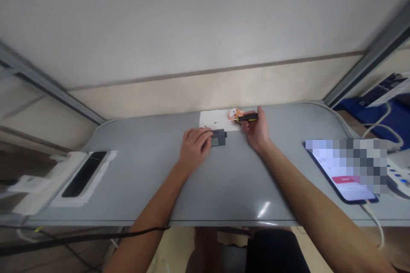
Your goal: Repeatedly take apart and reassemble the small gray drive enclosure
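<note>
In the head view, a small dark grey box-shaped device [219, 137] with slots along its top edge and a greenish patch lies at the middle of the desk. My left hand [195, 146] is closed over its left end. My right hand [257, 130] grips a screwdriver [248, 117] by its black and yellow handle, the thin shaft pointing left. Its tip is over a white sheet [208, 117], close to a tiny dark piece [215, 122], perhaps a screw; I cannot tell if they touch. An orange and white round cartoon-like item [235, 114] sits just behind the right fingers.
The grey desk [144, 153] ends at a pale wall behind. A black phone [85, 174] lies on white paper at the left. At the right lie a lit phone [346, 175] with a cable, and a white power strip [399, 179]. A black cable [96, 236] crosses the lower left.
</note>
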Demonstrator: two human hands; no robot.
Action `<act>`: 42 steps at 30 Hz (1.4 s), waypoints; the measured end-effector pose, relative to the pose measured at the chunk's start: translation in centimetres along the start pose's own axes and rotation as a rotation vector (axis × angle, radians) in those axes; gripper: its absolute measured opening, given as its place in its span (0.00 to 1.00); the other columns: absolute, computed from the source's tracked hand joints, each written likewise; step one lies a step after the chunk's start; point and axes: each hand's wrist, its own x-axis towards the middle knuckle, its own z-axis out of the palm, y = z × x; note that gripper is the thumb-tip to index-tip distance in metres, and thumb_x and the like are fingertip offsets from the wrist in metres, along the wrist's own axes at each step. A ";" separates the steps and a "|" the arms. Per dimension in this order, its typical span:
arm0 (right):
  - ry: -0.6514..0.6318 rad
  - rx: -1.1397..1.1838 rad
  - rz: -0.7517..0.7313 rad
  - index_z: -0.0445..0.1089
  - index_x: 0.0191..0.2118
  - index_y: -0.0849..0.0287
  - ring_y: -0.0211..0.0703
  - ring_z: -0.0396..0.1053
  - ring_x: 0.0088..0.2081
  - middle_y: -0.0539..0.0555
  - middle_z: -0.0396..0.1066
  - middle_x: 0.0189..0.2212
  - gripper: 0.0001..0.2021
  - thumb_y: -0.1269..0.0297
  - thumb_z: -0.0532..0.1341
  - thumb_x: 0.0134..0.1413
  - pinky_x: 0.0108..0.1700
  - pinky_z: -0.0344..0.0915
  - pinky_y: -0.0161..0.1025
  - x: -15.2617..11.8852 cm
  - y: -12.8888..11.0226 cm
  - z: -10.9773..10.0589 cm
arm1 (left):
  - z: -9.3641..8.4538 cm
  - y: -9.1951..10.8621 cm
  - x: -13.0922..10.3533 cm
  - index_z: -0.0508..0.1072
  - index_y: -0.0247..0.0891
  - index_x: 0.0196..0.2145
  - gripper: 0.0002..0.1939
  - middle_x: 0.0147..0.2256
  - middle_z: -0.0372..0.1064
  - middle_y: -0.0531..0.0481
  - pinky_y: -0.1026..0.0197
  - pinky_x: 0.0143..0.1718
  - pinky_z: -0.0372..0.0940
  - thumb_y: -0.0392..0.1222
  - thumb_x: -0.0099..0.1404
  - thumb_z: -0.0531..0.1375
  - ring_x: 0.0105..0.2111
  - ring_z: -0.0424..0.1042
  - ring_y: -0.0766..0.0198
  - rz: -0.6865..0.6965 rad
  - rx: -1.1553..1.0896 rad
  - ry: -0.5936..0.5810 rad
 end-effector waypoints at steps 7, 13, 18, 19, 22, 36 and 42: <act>0.011 -0.011 0.002 0.64 0.21 0.57 0.29 0.47 0.14 0.43 0.51 0.12 0.30 0.36 0.60 0.61 0.18 0.41 0.34 -0.1 -1.0 -0.4 | 0.1 -0.1 -0.2 0.76 0.42 0.49 0.10 0.50 0.82 0.46 0.50 0.57 0.62 0.32 0.75 0.58 0.53 0.80 0.56 0.059 0.035 0.004; 0.022 -0.085 -0.003 0.65 0.20 0.57 0.30 0.47 0.14 0.44 0.51 0.12 0.30 0.36 0.58 0.63 0.18 0.41 0.35 -0.1 -1.0 -0.3 | 0.1 -0.2 -0.4 0.77 0.43 0.51 0.13 0.53 0.81 0.46 0.50 0.59 0.61 0.32 0.76 0.57 0.54 0.79 0.57 0.073 0.012 -0.042; 0.016 -0.085 -0.018 0.67 0.21 0.57 0.30 0.47 0.15 0.44 0.52 0.13 0.29 0.37 0.59 0.63 0.18 0.40 0.35 0.0 -0.8 -0.5 | -0.1 -0.1 -0.5 0.77 0.43 0.52 0.13 0.54 0.81 0.46 0.50 0.59 0.60 0.32 0.77 0.56 0.55 0.79 0.57 0.061 0.038 -0.079; 0.016 -0.084 -0.021 0.67 0.21 0.57 0.30 0.47 0.15 0.44 0.52 0.13 0.29 0.37 0.59 0.62 0.18 0.41 0.35 0.0 -0.9 -0.6 | -0.1 -0.1 -0.5 0.77 0.43 0.53 0.14 0.54 0.81 0.46 0.50 0.59 0.60 0.33 0.77 0.56 0.55 0.79 0.57 0.057 0.042 -0.088; 0.025 -0.098 -0.005 0.66 0.21 0.56 0.31 0.47 0.15 0.44 0.51 0.13 0.30 0.35 0.59 0.62 0.18 0.41 0.36 -0.2 -1.0 -0.5 | 0.0 0.1 -0.4 0.76 0.43 0.57 0.16 0.55 0.80 0.45 0.50 0.60 0.60 0.32 0.77 0.56 0.56 0.78 0.57 0.071 0.042 -0.097; 0.052 -0.107 0.007 0.64 0.22 0.55 0.32 0.46 0.15 0.44 0.51 0.12 0.31 0.34 0.57 0.63 0.19 0.40 0.38 -0.3 -1.3 -0.1 | 0.0 0.5 -0.1 0.74 0.43 0.57 0.15 0.55 0.80 0.46 0.50 0.58 0.57 0.32 0.77 0.58 0.55 0.78 0.58 0.104 0.052 -0.081; 0.037 -0.123 -0.015 0.64 0.23 0.55 0.32 0.47 0.14 0.44 0.52 0.13 0.31 0.32 0.56 0.63 0.19 0.41 0.37 -0.1 -1.0 -0.3 | 0.2 0.5 -0.2 0.74 0.44 0.60 0.17 0.56 0.80 0.46 0.49 0.59 0.56 0.33 0.77 0.58 0.54 0.78 0.57 0.101 0.060 -0.083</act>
